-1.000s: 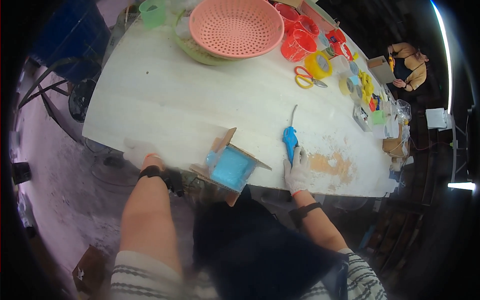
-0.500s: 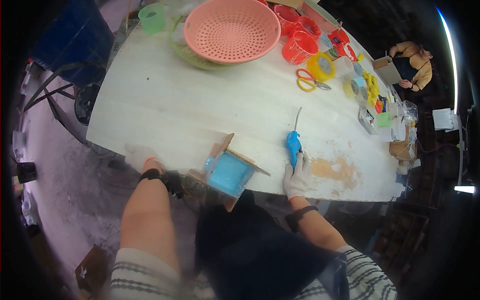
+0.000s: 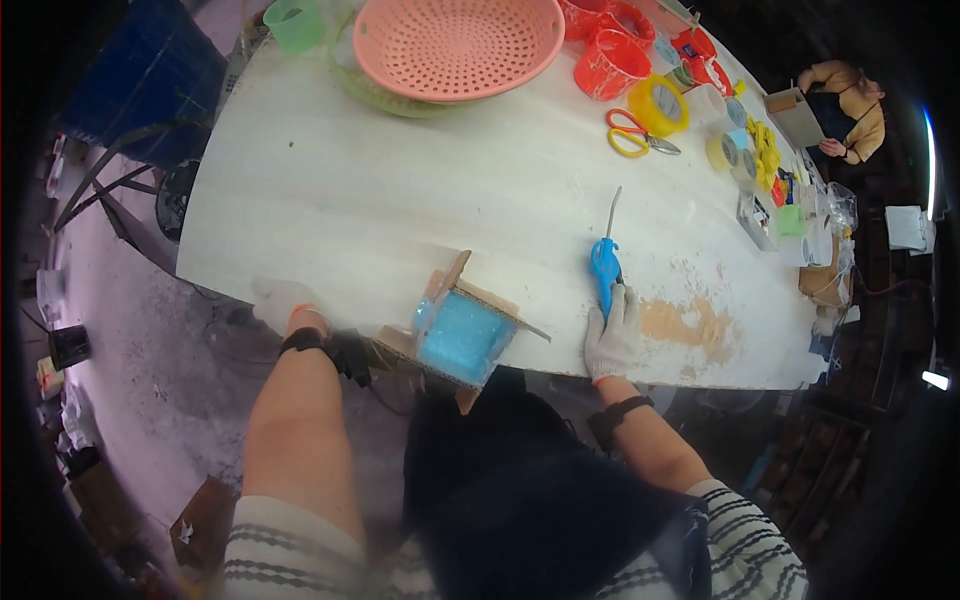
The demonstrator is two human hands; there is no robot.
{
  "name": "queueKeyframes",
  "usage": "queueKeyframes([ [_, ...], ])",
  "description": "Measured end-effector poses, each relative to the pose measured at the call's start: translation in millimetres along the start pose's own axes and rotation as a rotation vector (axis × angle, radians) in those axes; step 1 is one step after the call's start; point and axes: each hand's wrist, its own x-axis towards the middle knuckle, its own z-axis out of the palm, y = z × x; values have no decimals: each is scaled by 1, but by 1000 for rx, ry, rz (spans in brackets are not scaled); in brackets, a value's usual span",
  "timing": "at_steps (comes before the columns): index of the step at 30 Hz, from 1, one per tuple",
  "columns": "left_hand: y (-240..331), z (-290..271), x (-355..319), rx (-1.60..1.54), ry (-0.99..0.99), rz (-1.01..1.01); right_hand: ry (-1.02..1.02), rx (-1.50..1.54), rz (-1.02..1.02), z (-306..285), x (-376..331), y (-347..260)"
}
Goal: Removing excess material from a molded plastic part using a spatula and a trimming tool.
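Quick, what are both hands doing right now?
Left hand: at the table; open or closed can't be told.
Right hand: on the blue air gun; whether closed around it, can't tell.

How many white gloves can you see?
2: one on the left hand, and one on the right hand, touching the blue air gun. Others may be hidden.

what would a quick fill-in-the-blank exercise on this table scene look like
1. The gloved right hand is at the handle of a blow gun coloured ____.
2. The box between the hands is made of ____.
3. The scissors lie beside a tape roll coloured ____.
4. The round perforated basket is ____.

Missing words: blue; cardboard; yellow; pink.
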Motion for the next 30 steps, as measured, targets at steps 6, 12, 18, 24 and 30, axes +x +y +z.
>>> queueKeyframes([
  [6,6,-4,-9,29,18,-32,-33,35,42,-2,0,-1],
  [12,-1,3,5,67,61,-6,-48,18,36,1,-1,3],
  [18,2,1,2,87,56,-2,-62,75,64,-1,0,1],
  [24,7,-2,-7,85,27,-31,-53,57,55,1,-1,3],
  [30,9,-6,-11,67,9,-23,-54,67,62,0,-1,2],
])
